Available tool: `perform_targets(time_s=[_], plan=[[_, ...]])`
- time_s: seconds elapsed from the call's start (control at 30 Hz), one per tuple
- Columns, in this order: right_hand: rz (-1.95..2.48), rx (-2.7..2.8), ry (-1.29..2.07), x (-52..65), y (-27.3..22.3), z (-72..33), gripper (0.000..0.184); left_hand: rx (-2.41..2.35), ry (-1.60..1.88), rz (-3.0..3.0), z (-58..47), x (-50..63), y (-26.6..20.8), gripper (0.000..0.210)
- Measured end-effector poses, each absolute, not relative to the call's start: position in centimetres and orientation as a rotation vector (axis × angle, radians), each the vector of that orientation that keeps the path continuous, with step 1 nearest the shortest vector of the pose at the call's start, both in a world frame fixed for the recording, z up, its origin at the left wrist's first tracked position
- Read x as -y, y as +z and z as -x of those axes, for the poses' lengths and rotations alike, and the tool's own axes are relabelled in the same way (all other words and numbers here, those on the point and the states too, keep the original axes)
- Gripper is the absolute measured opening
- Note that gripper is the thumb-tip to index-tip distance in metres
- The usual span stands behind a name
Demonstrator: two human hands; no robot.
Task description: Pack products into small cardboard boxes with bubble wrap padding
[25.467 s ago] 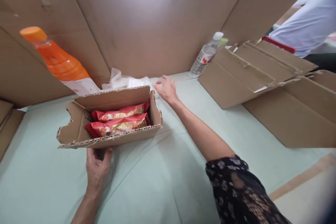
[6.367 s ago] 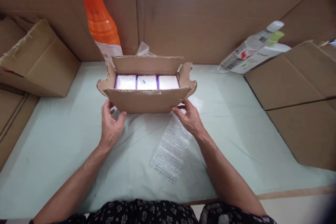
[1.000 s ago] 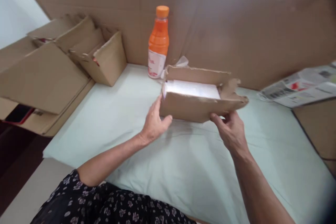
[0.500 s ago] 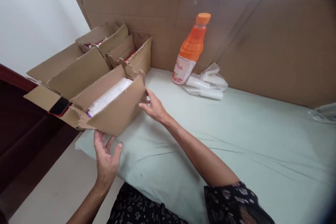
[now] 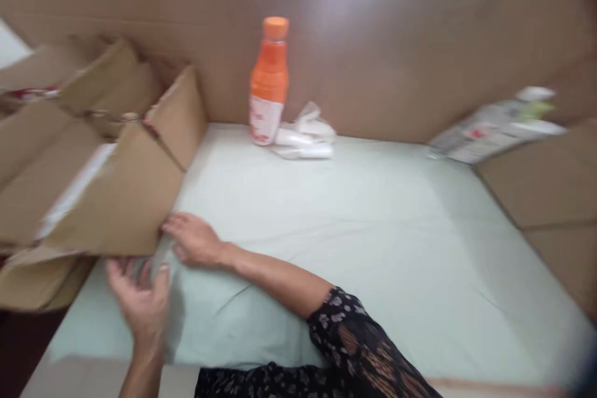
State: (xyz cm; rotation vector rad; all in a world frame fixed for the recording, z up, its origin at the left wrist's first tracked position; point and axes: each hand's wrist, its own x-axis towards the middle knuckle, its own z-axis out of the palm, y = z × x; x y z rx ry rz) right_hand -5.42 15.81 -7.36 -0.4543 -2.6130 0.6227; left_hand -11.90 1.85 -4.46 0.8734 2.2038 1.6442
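Note:
An open cardboard box [image 5: 121, 199] stands at the left of the green-covered surface, with something white [image 5: 77, 189] inside it. My left hand [image 5: 142, 292] is at the box's near lower edge, palm up with the fingers apart; the fingertips meet the bottom edge. Beside the box's right lower corner, my right hand [image 5: 193, 239] lies low with its fingertips against the cardboard. The fingers of this hand are blurred and partly hidden, so whether they grip the box is unclear.
More open boxes [image 5: 112, 78] stand behind the near one. An orange bottle [image 5: 269, 84] is upright near the cardboard back wall, beside white plastic-wrapped rolls [image 5: 305, 140]. Rightward, a silvery pack [image 5: 489, 130] leans by another cardboard box [image 5: 550, 217]. The green cloth [image 5: 354, 217] has creases.
The view has swung to the right, bringing the silvery pack and right-hand box into sight. My right hand has moved lower along the near box, to its bottom corner. My left hand stays beneath its edge.

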Motion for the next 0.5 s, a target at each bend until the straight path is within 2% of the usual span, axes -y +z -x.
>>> perform_targets(time_s=[0.03,0.07,0.13,0.2,0.27,0.37,0.43,0.5], plan=[[0.38,2.693,0.403,-15.2,-7.2,4.7,0.034,-2.175,1.604,-0.872,11.8,-1.4,-5.1,0.092],[0.324,2.742,0.175,-14.6,-7.0,3.8,0.031,-2.134,1.558,-0.908,11.4,-1.1,-5.9,0.088],[0.334,2.779,-0.226,-13.5,-6.4,1.0,0.036,-2.051,1.552,-0.974,10.1,-0.7,-7.6,0.083],[0.402,2.784,-0.444,-12.5,-5.8,-2.9,0.038,-1.961,1.504,-1.042,7.9,-0.7,-9.1,0.081],[0.45,2.795,-0.384,-11.9,-5.5,-8.0,0.033,-1.904,1.343,-1.196,5.1,-1.0,-9.7,0.079],[0.692,2.717,-0.018,-12.4,-5.8,-17.6,0.025,-1.762,1.015,-1.661,0.2,-2.2,-9.5,0.069],[1.076,2.509,0.119,-13.4,-5.4,-25.5,0.018,-1.538,0.909,-2.0,-3.2,-3.1,-9.1,0.055],[1.564,2.17,0.01,-14.1,-3.4,-34.3,0.02,-1.294,0.885,-2.254,-6.7,-3.7,-8.8,0.045]])
